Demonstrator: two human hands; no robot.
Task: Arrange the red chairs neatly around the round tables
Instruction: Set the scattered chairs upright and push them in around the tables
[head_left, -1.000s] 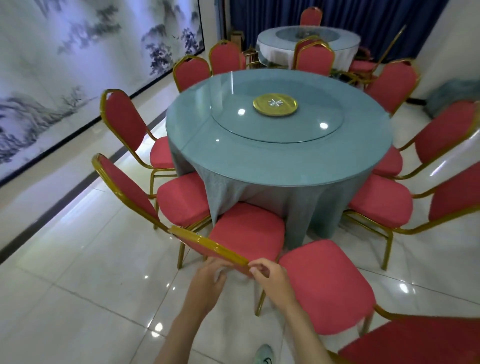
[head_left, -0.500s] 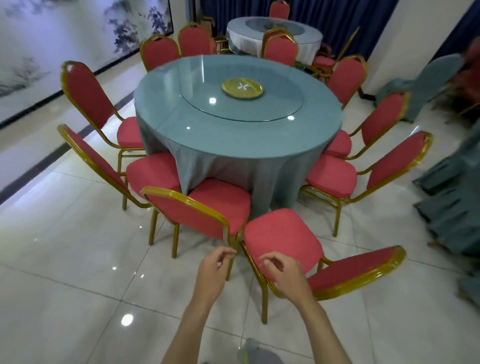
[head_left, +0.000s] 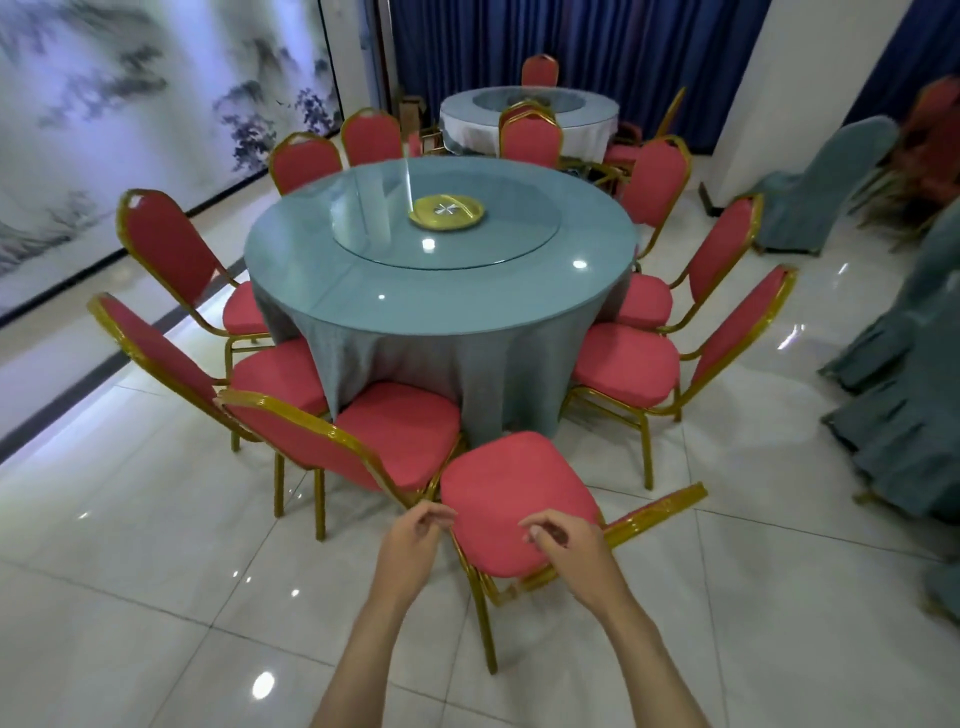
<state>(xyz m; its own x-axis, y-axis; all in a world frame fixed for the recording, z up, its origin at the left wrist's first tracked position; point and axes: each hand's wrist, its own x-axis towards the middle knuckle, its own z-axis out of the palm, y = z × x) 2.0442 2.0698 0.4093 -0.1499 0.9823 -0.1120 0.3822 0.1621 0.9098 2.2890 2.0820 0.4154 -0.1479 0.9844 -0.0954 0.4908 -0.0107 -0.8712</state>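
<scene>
Several red chairs with gold frames ring a round table (head_left: 441, 312) draped in teal cloth, with a glass turntable (head_left: 363, 234) and a gold plate (head_left: 447, 210) on top. The nearest chair (head_left: 514, 493) stands turned sideways, its backrest (head_left: 660, 512) pointing right. To its left, another chair (head_left: 400, 426) faces the table with its seat partly under the cloth. My left hand (head_left: 415, 540) hovers at the left corner of the nearest seat, fingers loosely curled, holding nothing. My right hand (head_left: 569, 545) hangs over the same seat, also holding nothing.
A second round table (head_left: 587, 111) with red chairs stands at the back before blue curtains. Teal-covered chairs (head_left: 810, 192) crowd the right side beside a white pillar (head_left: 769, 93). A painted wall runs along the left. Glossy white tile floor (head_left: 156, 545) lies around me.
Both hands have let go of the gold top rail of the left neighbour chair. The view has pulled back and swung right, and my hands now hover at the sideways chair's seat.
</scene>
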